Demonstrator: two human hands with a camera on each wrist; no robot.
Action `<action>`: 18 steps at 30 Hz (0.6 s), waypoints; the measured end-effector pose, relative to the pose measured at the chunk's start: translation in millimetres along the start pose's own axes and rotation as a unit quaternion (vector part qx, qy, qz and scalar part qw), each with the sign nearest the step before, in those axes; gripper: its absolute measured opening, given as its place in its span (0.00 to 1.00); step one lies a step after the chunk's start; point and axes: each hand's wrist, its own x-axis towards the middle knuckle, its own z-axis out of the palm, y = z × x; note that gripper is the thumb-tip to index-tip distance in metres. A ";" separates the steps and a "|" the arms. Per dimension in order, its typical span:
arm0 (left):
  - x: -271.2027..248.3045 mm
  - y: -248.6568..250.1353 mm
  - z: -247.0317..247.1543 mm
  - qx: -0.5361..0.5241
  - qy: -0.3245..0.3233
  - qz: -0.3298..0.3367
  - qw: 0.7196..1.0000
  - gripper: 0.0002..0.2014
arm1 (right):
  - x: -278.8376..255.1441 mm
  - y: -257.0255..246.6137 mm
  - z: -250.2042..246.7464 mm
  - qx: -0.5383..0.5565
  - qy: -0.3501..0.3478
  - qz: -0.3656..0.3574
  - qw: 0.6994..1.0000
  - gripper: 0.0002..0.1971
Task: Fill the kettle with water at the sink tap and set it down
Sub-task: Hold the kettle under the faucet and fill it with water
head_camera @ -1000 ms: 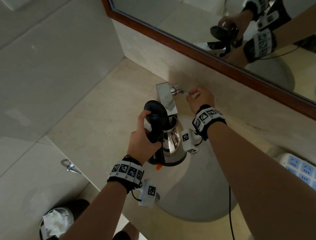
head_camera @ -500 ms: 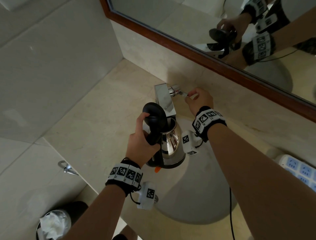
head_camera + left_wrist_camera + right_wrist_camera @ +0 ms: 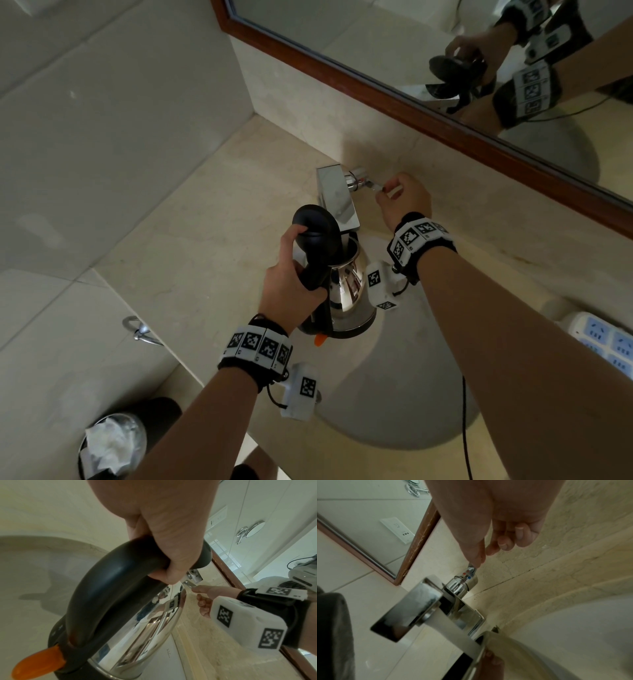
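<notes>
A steel kettle (image 3: 349, 294) with a black handle and raised black lid (image 3: 313, 222) hangs over the sink basin (image 3: 394, 394), its mouth under the square chrome tap spout (image 3: 337, 198). My left hand (image 3: 291, 294) grips the handle (image 3: 106, 588); an orange switch (image 3: 39, 661) sticks out at the kettle's base. My right hand (image 3: 404, 202) pinches the thin tap lever (image 3: 471, 566) between thumb and forefinger, the other fingers curled. In the right wrist view a pale band like running water (image 3: 453, 628) leads from the spout (image 3: 412, 608) down to the kettle's rim.
A wood-framed mirror (image 3: 411, 99) runs along the wall behind the tap. A white power strip (image 3: 603, 342) lies on the marble counter (image 3: 205, 240) at the right. A black cable (image 3: 464, 428) crosses the basin. Below left are a towel ring (image 3: 140, 330) and a bin (image 3: 113, 442).
Both hands and the kettle keep their places at the tap; only my head view has shifted slightly.
</notes>
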 end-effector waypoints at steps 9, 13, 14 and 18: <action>0.4 -1.8 -2.5 -0.003 0.001 0.001 1.000 0.50 | 0.4 -3.1 0.8 -0.008 -0.001 -0.005 1.000 0.06; 0.7 -3.3 -3.2 -0.007 -0.002 -0.004 1.000 0.50 | 0.2 -1.8 0.7 -0.009 -0.003 -0.007 1.000 0.06; 0.8 -3.4 -3.6 -0.009 -0.003 -0.004 1.000 0.50 | 0.3 -1.9 0.7 -0.007 -0.004 -0.007 1.000 0.07; 2.0 -2.4 -4.0 -0.005 -0.008 0.000 1.000 0.50 | 0.0 -1.4 1.3 -0.009 -0.001 -0.008 1.000 0.07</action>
